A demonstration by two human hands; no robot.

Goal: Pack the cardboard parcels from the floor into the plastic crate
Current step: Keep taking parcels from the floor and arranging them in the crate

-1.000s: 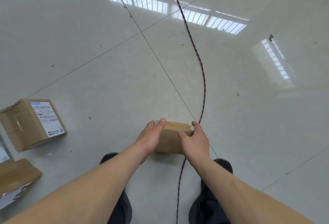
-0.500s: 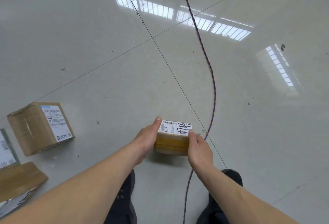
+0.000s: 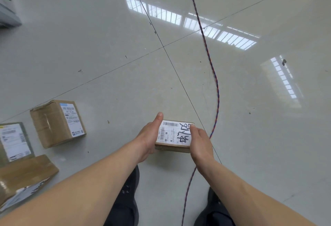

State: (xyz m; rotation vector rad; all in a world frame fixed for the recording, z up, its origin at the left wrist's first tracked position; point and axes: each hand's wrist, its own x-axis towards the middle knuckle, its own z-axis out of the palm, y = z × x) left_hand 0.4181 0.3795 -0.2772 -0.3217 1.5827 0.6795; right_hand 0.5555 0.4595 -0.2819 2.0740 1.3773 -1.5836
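Nearest: dark trousers at the bottom of the view, both bare forearms reaching forward over the pale tiled floor.

Small parcel held between the two hands, label face up with black marker scrawl across it. It looks clear of the floor, though the gap is hard to judge from above. Left hand cups the left end, thumb straight along the edge, fingers hidden beneath. Right hand clasps the right end, thumb lying on the label's corner. Both hands closed round it, one per short end.

Handling, as a judgement: small, stiff cardboard, probably light. The taped brown sides may be slick, so gripping the short ends with fingers underneath looks sound. Corners would crush if dropped.

A twisted red-and-blue cord runs along the floor just right of the parcel and on between the feet; a snag risk when stepping.

Left of the hands: a cube-shaped box with a side label, standing well apart. Nearer the left edge, a flat labelled packet and a taped box lying touching or overlapping.

Far: tile joints crossing, window glare. No crate in view.
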